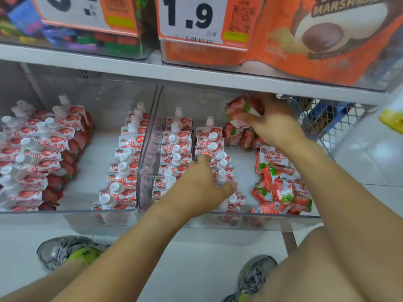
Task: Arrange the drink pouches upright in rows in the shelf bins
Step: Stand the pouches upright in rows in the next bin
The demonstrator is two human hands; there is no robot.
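Two clear shelf bins stand side by side, the left bin (67, 216) and the right bin (290, 222). White-and-red strawberry drink pouches with white caps stand upright in rows in both. My left hand (200, 186) rests against the second row of pouches (218, 162) in the right bin, fingers curled round the caps near the front. My right hand (270, 120) grips a raised pouch (237, 110) at the back right of that bin. A loose pile of pouches (281, 186) lies flat at the bin's right side.
The shelf edge (196, 75) above hangs low over the bins, with a price tag (192, 18) and an orange marshmallow bag (322, 40) on top. A wire mesh basket (327, 120) stands to the right. My shoes (67, 251) are on the white floor below.
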